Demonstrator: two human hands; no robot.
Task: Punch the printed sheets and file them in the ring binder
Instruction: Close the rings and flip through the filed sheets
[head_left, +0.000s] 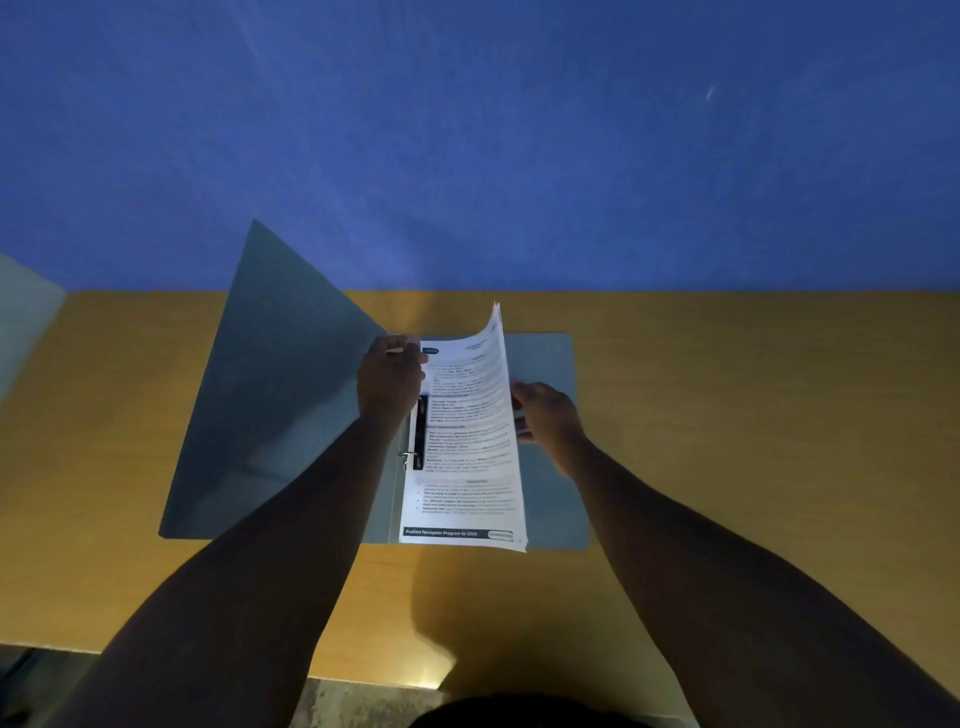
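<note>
Left hand (390, 375): I read it pinching the sheets' (465, 441) top-left corner, just above the rings (410, 457).
Right hand (545, 413): fingers curled on the sheets' right edge, lifting it.
Sheets: over the open binder (550, 499), long axis 12 to 6.
Rings: at 9 o'clock from the sheets, nearer my left hand.
Next: I judge the left margin must drop onto them.

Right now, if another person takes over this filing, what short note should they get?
Left hand: holds the sheets at their top left corner, by the rings.
Right hand: grips the sheets' right edge, which is lifted and curled.
Binder: open on the table, front cover tilted up at left.
Done: sheets brought to the rings.
Left: cannot tell if holes are on the rings; seat them, flatten, close.
</note>
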